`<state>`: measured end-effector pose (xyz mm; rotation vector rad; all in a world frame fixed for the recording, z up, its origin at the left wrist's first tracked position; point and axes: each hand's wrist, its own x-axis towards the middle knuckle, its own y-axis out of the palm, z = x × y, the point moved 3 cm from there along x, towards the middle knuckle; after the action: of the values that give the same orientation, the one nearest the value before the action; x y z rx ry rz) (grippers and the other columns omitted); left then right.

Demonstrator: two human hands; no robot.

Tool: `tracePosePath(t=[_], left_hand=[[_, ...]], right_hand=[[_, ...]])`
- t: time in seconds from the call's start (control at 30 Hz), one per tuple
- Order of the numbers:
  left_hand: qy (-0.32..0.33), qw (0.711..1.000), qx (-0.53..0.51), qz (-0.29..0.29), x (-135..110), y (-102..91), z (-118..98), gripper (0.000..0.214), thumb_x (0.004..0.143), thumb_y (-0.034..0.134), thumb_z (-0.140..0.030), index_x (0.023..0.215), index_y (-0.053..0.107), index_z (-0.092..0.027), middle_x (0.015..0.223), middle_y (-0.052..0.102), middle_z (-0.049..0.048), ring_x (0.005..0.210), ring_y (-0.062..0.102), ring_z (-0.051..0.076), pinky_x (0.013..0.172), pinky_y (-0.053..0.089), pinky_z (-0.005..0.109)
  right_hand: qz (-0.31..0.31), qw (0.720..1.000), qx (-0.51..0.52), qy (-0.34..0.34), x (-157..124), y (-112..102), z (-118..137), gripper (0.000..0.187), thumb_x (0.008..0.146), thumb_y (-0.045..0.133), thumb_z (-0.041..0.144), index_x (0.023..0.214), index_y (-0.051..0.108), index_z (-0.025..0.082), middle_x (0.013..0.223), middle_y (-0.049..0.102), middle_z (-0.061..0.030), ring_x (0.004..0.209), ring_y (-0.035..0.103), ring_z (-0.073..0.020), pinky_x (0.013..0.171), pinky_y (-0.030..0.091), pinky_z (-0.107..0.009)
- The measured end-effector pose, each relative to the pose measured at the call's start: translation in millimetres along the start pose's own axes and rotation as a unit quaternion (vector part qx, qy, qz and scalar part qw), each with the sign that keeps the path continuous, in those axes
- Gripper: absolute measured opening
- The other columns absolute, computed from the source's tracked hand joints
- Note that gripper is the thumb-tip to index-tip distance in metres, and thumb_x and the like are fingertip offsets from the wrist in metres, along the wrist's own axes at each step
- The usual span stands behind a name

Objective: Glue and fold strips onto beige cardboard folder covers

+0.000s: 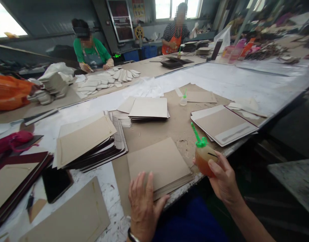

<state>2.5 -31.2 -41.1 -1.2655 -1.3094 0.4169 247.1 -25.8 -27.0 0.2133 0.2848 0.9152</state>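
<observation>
Since the near board stack (pixel 158 164) looks made of loose layers, the left hand (pixel 143 205) rests on its near-left corner, probably to steady it: the fingers are extended and slightly parted on top, the thumb spread out by the front edge, with nothing visibly pinched. To the right, by the table edge (pixel 178 199), the right hand (pixel 223 178) is curled round a squeeze bottle (pixel 204 160) with amber contents, its thumb on the near side and the other fingers partly hidden. The bottle lies between thumb and fingers, its green nozzle (pixel 201 143) clear above them, presumably so that the spout is unobstructed. Beyond, a fanned stack (pixel 85 141) at left and flat panels (pixel 222 122) at right flank the board stack, perhaps for easy reach. Farther back, a smaller bottle (pixel 183 100) stands spout-up on a brown sheet (pixel 177 124), which would guard against leaking. Across from these, a person in green (pixel 92 52) sits behind a heap of pale pieces (pixel 101 80), and another in an orange apron (pixel 174 42) is farther off.
</observation>
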Motion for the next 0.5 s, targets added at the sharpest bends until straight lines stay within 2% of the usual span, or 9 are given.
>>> tracePosePath(t=[0.1, 0.17, 0.27, 0.5], left_hand=[[-0.148, 0.987, -0.066, 0.015, -13, -3.2, 15, 0.065, 0.085, 0.047, -0.033, 0.140, 0.015, -0.019, 0.141, 0.029, 0.0162, 0.130, 0.029, 0.027, 0.104, 0.032, 0.047], [-0.195, 0.975, -0.096, 0.055, -22, -1.8, 21, 0.062, 0.088, 0.040, -0.028, 0.141, 0.009, -0.021, 0.145, 0.025, 0.0126, 0.132, 0.025, 0.025, 0.106, 0.032, 0.044], [-0.185, 0.972, -0.120, 0.083, -30, 2.1, 21, 0.061, 0.089, 0.037, -0.022, 0.141, 0.006, -0.024, 0.146, 0.023, 0.0091, 0.133, 0.023, 0.022, 0.107, 0.030, 0.041], [-0.151, 0.983, -0.099, 0.044, -34, 2.6, 10, 0.064, 0.086, 0.043, -0.019, 0.141, 0.011, -0.023, 0.144, 0.029, 0.0118, 0.131, 0.028, 0.024, 0.104, 0.035, 0.043]], right_hand=[[0.023, 0.999, -0.034, -0.008, 3, 2, -8, 0.043, 0.064, 0.071, 0.038, 0.102, 0.056, 0.025, 0.101, 0.062, -0.0036, 0.096, 0.059, -0.0257, 0.085, 0.046, -0.041], [0.023, 0.998, -0.062, -0.017, 5, 2, -14, 0.043, 0.065, 0.071, 0.038, 0.102, 0.057, 0.024, 0.100, 0.064, -0.0043, 0.094, 0.059, -0.0256, 0.082, 0.048, -0.040], [0.025, 0.995, -0.096, -0.022, 4, 5, -21, 0.043, 0.065, 0.070, 0.039, 0.103, 0.057, 0.022, 0.098, 0.065, -0.0054, 0.091, 0.060, -0.0254, 0.079, 0.049, -0.038], [0.011, 0.994, -0.110, 0.007, -6, 9, -21, 0.044, 0.062, 0.070, 0.041, 0.101, 0.058, 0.024, 0.097, 0.066, -0.0058, 0.088, 0.061, -0.0264, 0.073, 0.051, -0.037]])
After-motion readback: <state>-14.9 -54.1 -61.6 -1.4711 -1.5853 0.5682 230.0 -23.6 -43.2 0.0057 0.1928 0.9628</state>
